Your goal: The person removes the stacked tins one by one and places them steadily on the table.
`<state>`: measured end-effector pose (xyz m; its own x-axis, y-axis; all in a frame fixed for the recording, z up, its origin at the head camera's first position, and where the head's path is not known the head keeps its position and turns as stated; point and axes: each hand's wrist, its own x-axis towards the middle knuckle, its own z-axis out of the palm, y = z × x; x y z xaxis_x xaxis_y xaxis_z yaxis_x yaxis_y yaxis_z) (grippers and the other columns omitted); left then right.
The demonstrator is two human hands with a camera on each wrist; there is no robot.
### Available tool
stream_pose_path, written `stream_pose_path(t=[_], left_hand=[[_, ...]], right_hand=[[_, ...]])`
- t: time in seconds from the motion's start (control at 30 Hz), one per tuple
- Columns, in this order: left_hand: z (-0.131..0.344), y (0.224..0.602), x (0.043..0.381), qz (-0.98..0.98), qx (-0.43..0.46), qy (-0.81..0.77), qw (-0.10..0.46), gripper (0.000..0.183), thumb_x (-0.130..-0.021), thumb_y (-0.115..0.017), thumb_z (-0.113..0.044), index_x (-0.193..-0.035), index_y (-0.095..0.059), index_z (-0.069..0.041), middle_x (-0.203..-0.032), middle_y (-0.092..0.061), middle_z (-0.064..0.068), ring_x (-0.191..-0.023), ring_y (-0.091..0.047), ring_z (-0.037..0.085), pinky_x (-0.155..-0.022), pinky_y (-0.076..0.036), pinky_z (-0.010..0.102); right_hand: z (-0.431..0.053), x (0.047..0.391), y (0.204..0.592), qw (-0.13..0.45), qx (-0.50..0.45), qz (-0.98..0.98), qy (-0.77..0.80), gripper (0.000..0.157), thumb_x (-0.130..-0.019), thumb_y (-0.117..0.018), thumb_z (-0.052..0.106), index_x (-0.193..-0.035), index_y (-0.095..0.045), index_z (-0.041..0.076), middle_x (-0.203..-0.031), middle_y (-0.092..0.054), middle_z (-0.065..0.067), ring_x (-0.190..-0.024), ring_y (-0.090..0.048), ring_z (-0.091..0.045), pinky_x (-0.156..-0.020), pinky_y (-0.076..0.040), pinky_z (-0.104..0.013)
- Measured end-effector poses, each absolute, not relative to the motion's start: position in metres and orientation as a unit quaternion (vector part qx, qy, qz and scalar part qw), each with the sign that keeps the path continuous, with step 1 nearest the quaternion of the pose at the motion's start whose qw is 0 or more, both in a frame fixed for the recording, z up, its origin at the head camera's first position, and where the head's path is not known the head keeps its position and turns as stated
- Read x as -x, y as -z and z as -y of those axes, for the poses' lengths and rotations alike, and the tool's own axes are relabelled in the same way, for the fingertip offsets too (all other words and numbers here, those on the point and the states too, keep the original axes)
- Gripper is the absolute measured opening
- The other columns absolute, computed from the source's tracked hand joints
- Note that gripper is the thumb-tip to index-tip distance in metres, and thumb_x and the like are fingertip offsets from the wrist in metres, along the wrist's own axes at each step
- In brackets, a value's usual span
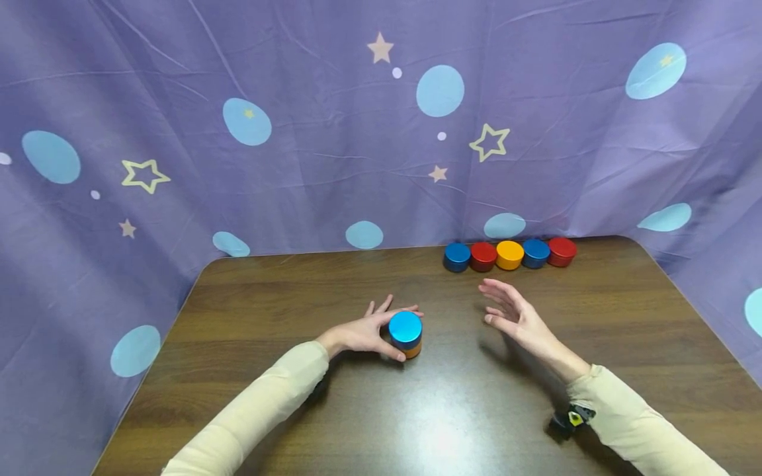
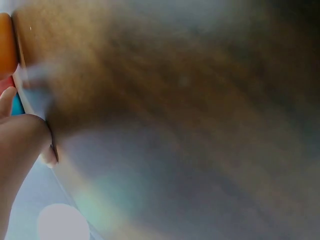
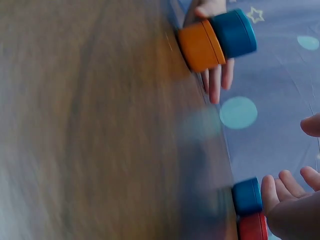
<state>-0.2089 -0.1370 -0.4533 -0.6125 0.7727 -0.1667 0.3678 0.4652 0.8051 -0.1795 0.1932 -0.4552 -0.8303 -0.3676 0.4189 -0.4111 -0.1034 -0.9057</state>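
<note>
A small round tin with a shiny blue lid [image 1: 405, 326] stands on an orange tin [image 1: 413, 350], making an upright stack on the table. My left hand [image 1: 364, 334] holds this stack from the left, its thumb along the near side and index finger behind it; the other fingers spread away. In the right wrist view the orange tin [image 3: 201, 46] and blue tin [image 3: 234, 33] show with that hand behind them. My right hand [image 1: 524, 324] hovers over the table to the right, fingers relaxed and apart, holding nothing. The left wrist view is mostly blurred tabletop, with part of an orange tin [image 2: 7, 45].
Along the back edge of the wooden table [image 1: 286, 284] stands a row of tins: a blue one [image 1: 457, 257], a red one [image 1: 483, 256], a yellow-orange one [image 1: 509, 255], another blue [image 1: 536, 254] and another red [image 1: 562, 252]. A purple patterned curtain [image 1: 321, 165] hangs behind.
</note>
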Motion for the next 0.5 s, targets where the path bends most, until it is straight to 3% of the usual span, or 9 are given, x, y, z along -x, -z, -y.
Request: stream_pose_path(t=[0.17,0.4,0.5], left_hand=[[0.134,0.453,0.208,-0.817,-0.349,-0.371,0.271,0.076,-0.082,-0.079,-0.025,-0.148,-0.042,-0.019,-0.158,-0.022,-0.002,-0.142,0.019,0.031,-0.106,0.019,0.055],[0.134,0.454,0.210,-0.828,-0.335,-0.361,0.268,0.076,-0.081,-0.079,-0.027,-0.147,-0.042,-0.016,-0.157,-0.025,-0.004,-0.142,0.018,0.029,-0.107,0.018,0.054],[0.134,0.454,0.210,-0.830,-0.329,-0.361,0.270,0.077,-0.081,-0.079,-0.027,-0.148,-0.041,-0.015,-0.156,-0.026,-0.004,-0.143,0.018,0.028,-0.107,0.018,0.053]], right_hand=[[-0.178,0.173,0.455,0.011,-0.317,0.679,-0.662,0.059,-0.083,-0.057,-0.022,-0.136,-0.031,-0.019,-0.135,-0.051,-0.002,-0.124,-0.048,-0.010,-0.096,-0.045,-0.030],[-0.154,0.166,0.453,-0.028,-0.318,0.704,-0.634,0.061,-0.084,-0.061,-0.017,-0.139,-0.034,-0.012,-0.138,-0.043,-0.026,-0.128,-0.042,-0.036,-0.099,-0.043,-0.040],[-0.144,0.164,0.453,-0.045,-0.322,0.709,-0.626,0.062,-0.084,-0.062,-0.015,-0.139,-0.035,-0.010,-0.140,-0.041,-0.030,-0.128,-0.040,-0.039,-0.099,-0.041,-0.046]])
